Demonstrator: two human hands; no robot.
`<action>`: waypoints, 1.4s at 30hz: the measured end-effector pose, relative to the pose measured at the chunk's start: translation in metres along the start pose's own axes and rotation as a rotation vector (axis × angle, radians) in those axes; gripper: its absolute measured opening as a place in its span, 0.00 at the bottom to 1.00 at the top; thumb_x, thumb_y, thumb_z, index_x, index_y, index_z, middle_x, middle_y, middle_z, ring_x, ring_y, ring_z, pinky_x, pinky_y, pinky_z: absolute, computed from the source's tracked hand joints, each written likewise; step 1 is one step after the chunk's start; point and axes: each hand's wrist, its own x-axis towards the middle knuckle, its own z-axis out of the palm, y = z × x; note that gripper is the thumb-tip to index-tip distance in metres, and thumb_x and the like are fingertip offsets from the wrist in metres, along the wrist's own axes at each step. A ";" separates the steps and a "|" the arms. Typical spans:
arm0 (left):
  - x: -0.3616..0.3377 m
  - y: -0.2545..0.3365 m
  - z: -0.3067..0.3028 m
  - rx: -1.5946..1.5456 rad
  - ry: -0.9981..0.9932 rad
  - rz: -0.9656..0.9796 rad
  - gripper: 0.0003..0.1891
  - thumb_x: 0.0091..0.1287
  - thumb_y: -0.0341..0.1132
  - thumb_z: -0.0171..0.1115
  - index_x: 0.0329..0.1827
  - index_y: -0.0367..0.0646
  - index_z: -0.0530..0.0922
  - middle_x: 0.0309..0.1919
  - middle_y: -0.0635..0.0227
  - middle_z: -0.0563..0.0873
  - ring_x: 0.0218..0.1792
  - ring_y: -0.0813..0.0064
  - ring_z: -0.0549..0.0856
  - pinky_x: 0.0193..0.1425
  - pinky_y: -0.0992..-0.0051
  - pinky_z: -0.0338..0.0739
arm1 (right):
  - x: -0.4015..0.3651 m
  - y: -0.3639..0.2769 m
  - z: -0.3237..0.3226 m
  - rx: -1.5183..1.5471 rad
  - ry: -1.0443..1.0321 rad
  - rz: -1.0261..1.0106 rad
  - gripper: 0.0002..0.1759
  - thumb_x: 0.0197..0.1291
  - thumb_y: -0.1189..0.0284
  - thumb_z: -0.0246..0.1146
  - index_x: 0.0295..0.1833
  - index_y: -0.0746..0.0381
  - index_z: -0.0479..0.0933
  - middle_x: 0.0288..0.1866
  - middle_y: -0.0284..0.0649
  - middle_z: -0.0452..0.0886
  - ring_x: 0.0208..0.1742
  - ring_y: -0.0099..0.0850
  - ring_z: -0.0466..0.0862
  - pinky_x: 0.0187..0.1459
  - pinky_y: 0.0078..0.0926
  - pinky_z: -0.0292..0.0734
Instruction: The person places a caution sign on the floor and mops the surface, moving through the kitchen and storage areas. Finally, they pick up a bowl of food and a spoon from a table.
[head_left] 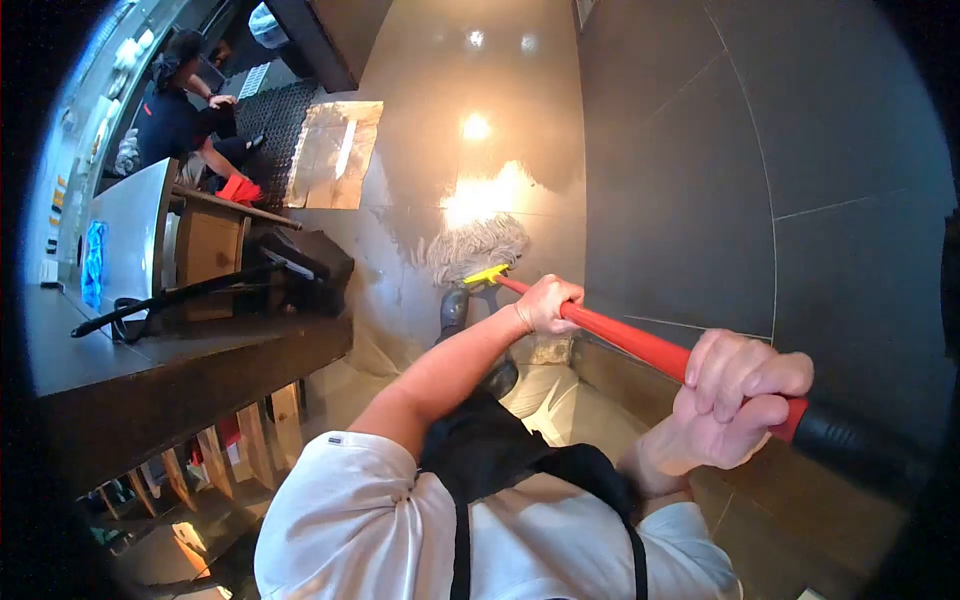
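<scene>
My left hand [550,304] is closed round the red handle of a mop, partway down toward its head. Higher up, close to the black grip end, my right hand [738,398] wraps the same mop handle [640,343]. A yellow clamp [487,274] joins the handle to the mop head [475,247], whose grey strings lie spread on the wet floor just ahead of my shoe [454,308]. Beside the strings the floor [520,100] shines with reflected light.
A dark tiled wall [680,180] runs along the right. Flattened cardboard [333,155] lies on the floor at left, against a black rubber mat [270,125]. Another person [180,125] crouches there with a red cloth [239,190]. A counter [200,350] bearing a black long-handled object [180,303] stands left.
</scene>
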 end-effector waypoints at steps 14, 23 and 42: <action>0.112 -0.163 -0.099 0.331 -0.055 0.033 0.11 0.50 0.37 0.68 0.25 0.45 0.73 0.25 0.58 0.83 0.31 0.52 0.85 0.36 0.56 0.80 | 0.006 0.171 0.023 -0.159 0.080 -0.269 0.13 0.73 0.67 0.57 0.35 0.57 0.64 0.19 0.30 0.66 0.18 0.24 0.66 0.25 0.28 0.66; 0.156 -0.243 -0.166 0.567 -0.186 -0.383 0.34 0.55 0.24 0.65 0.69 0.52 0.73 0.75 0.53 0.66 0.74 0.49 0.66 0.78 0.57 0.62 | -0.042 0.390 -0.018 -0.562 0.171 0.304 0.09 0.59 0.79 0.70 0.44 0.68 0.79 0.47 0.46 0.84 0.49 0.32 0.83 0.54 0.29 0.77; -0.052 0.023 -0.009 0.364 -0.093 0.077 0.26 0.43 0.30 0.72 0.49 0.46 0.76 0.52 0.58 0.81 0.61 0.52 0.77 0.69 0.40 0.64 | -0.180 0.032 0.016 -0.798 0.170 0.218 0.06 0.57 0.82 0.68 0.36 0.64 0.78 0.34 0.39 0.84 0.37 0.30 0.82 0.53 0.35 0.76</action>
